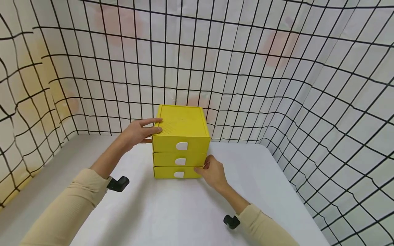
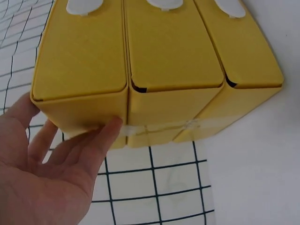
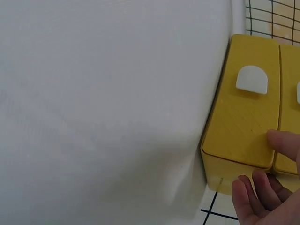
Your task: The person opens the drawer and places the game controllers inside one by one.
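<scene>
Yellow three-drawer box [image 1: 181, 141] stands mid-worktop [image 1: 172, 208], all drawers closed. Left hand [image 1: 138, 131] lies flat-fingered against the box's top left edge, bracing, gripping nothing. Right hand [image 1: 212, 172] pinches the right end of the bottom drawer [image 1: 175, 172]. Judgement: keep the left pressing down and back so the box doesn't slide; pull level, straight out.

Staged recording booth: white table [image 1: 172, 212] enclosed by grid-lined white backdrop sheets [image 1: 246, 68], no furnishings.
</scene>
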